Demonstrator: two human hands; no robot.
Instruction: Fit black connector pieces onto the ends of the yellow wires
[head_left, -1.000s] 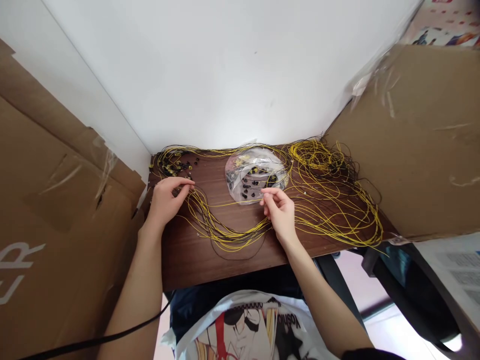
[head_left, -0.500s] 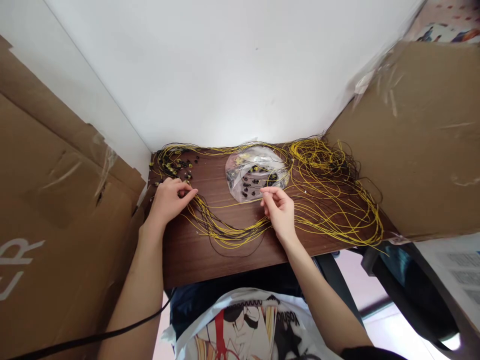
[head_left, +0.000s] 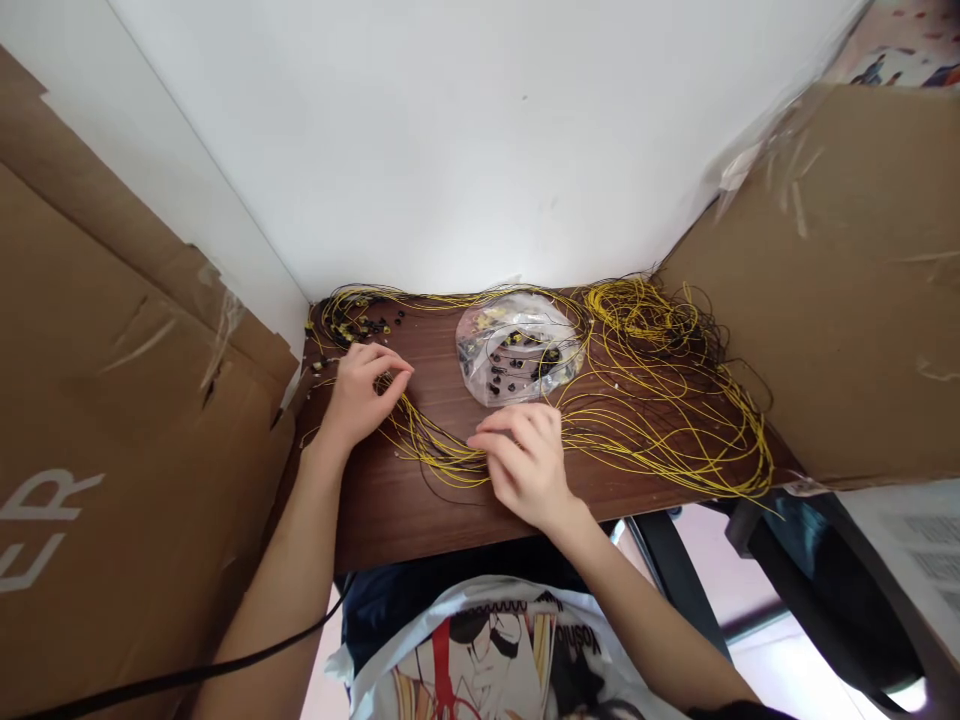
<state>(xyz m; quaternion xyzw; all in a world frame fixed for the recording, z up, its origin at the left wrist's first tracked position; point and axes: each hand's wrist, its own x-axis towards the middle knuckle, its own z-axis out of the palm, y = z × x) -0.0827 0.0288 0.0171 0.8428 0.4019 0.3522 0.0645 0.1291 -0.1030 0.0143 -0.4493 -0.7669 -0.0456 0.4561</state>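
Observation:
A bundle of thin yellow and black wires (head_left: 439, 450) runs across the brown tabletop between my hands. My left hand (head_left: 367, 395) is closed in a pinch at the bundle's left end, thumb and forefinger tips together; what lies between them is too small to make out. My right hand (head_left: 529, 465) is bent over the middle of the bundle, its fingers curled around the wires, with part of them hidden under the palm. Beyond my hands lies a clear plastic bag (head_left: 472, 375) with small black and yellow parts in and on it.
A loose tangle of wires (head_left: 637, 310) lies at the back right. Small black and yellow connector-like pieces (head_left: 367, 325) are scattered at the back left. Cardboard (head_left: 112, 400) stands on the left, another cardboard panel (head_left: 840, 300) on the right, a white wall (head_left: 450, 150) behind.
My right hand has moved left and toward me, from a pinch near the bag down onto the wire bundle. My left hand has shifted slightly right. The view has moved a little.

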